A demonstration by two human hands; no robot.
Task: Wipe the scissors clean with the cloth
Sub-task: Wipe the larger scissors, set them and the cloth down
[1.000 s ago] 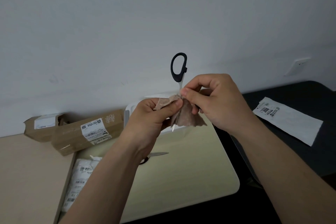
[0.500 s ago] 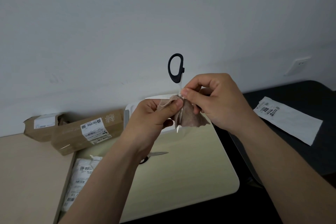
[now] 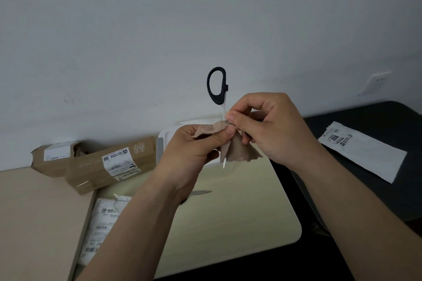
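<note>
Left hand (image 3: 194,150) and right hand (image 3: 271,130) both pinch the cloth (image 3: 239,151) round the scissors (image 3: 217,86) blade, tip down. Risk: cloth slips, skin meets edge.

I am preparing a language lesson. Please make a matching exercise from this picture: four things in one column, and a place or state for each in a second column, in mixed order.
Things
1. scissors
2. cloth
3. box
4. mailer

Places or states
A. lying on the dark surface at right
B. upright, black handle on top
C. by the wall at left
D. pinched by left hand and right hand

Pairs: 1-B, 2-D, 3-C, 4-A
</note>
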